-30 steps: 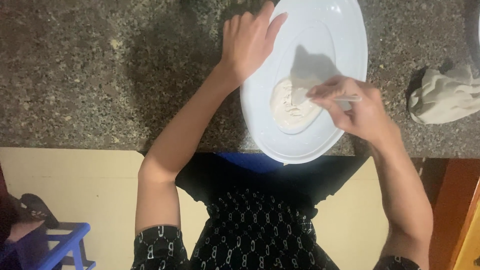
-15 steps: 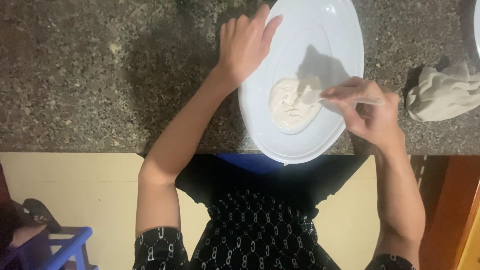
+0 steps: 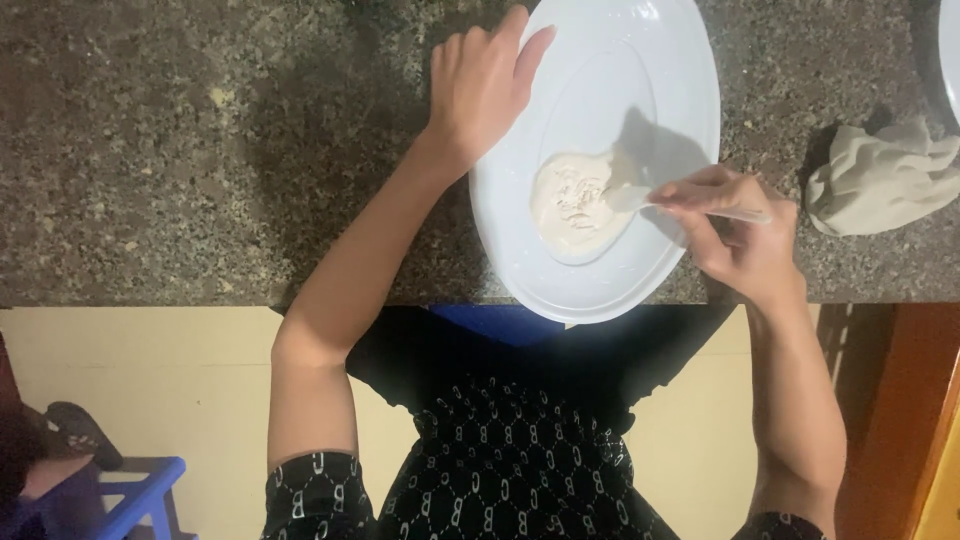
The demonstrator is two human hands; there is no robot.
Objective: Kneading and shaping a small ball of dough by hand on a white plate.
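Nearest, the right hand (image 3: 745, 240) has its grip pinched narrow around a pale spoon (image 3: 640, 198), its bowl at the edge of the batter (image 3: 577, 203). That batter is a small creamy pool in the middle of the white oval plate (image 3: 600, 290), most of which is bare, so the spreading looks barely begun. Farther off, the left hand (image 3: 480, 80) lies flat, fingers loosely open, steadying the plate's rim on the counter (image 3: 200, 150).

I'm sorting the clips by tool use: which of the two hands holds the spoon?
The right hand pinches the spoon over the batter. The left hand lies flat on the white plate's rim.
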